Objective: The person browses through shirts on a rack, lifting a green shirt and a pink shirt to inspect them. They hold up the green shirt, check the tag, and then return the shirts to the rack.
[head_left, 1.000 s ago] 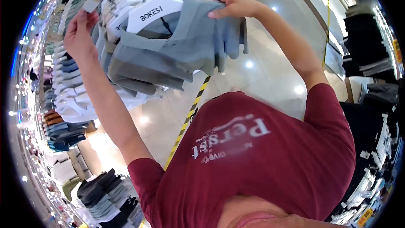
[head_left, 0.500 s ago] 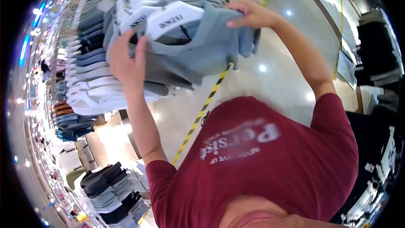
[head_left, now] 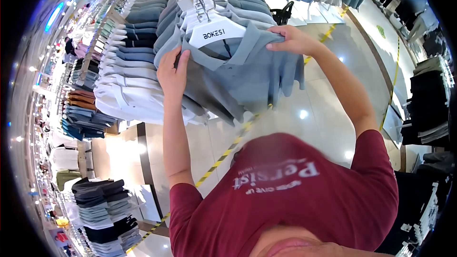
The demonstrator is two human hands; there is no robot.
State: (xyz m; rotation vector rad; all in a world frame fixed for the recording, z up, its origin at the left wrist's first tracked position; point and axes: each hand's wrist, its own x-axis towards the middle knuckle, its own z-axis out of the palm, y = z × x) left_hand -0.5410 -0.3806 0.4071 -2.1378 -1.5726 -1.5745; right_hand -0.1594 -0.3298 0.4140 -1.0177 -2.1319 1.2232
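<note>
A grey-blue collared shirt (head_left: 252, 78) hangs on a white hanger marked BOKESI (head_left: 216, 32), at the front of a rack of hung shirts. My left hand (head_left: 173, 70) pinches its shoulder on the left, thumb and fingers together on the cloth beside the collar. On the other shoulder, my right hand (head_left: 291, 39) grips the fabric between thumb and fingers. The collar (head_left: 228, 59) lies spread between both hands, with the dark inside of the neck showing under the hanger.
White shirts (head_left: 128, 93) and darker ones hang left of the rack. Folded clothes (head_left: 102, 209) stand at the lower left. Black garments (head_left: 426, 95) hang at the right. Yellow-black tape (head_left: 221, 159) crosses the tiled floor. A black basket (head_left: 282, 13) is behind the rack.
The view has shifted, and the rack and both hands appear lower and further right. The shirt's collar now lies flatter and more fully around the hanger. Both hands still hold the shoulders.
</note>
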